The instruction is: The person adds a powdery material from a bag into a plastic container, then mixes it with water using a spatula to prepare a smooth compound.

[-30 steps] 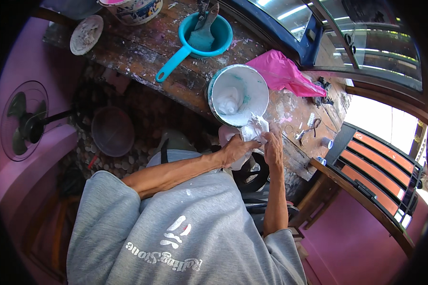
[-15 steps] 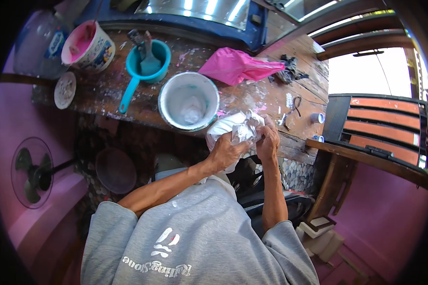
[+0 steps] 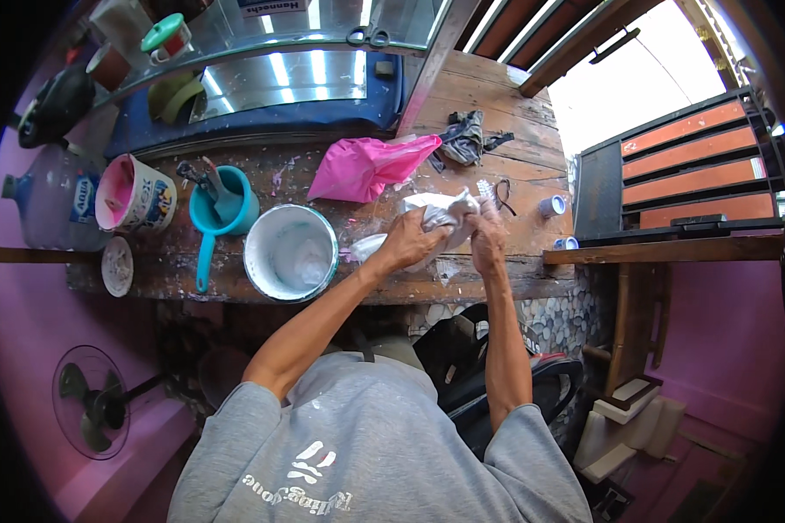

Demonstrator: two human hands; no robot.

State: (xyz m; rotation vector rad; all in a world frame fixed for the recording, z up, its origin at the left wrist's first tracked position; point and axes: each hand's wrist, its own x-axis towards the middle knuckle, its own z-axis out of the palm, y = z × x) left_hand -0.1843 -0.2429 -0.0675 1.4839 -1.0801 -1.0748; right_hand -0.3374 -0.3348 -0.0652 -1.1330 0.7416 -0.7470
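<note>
A crumpled white plastic bag [image 3: 445,209] is held over the worktable between my two hands. My left hand [image 3: 403,240] grips its left side with bent fingers, and my right hand [image 3: 488,235] is closed on its upper right part. To their left stands a white bucket [image 3: 279,244] with white material at the bottom, its rim marked with green. Further left is a turquoise long-handled dipper [image 3: 208,253] with paint-crusted tools inside. A bright pink bag [image 3: 358,170] lies just beyond the bucket.
Wooden table [image 3: 497,166] holds a pink-stained tub [image 3: 115,196], water jug [image 3: 48,218], round lid [image 3: 118,268], dark crumpled bag [image 3: 464,139] and small cylinders [image 3: 551,207]. A glass shelf rises behind. An orange slatted panel [image 3: 689,187] is at right, a fan [image 3: 93,403] at lower left.
My hands and the white bag have moved forward over the tabletop, away from the bucket's near side. The head view has shifted, showing more of the table's back and the shelf.
</note>
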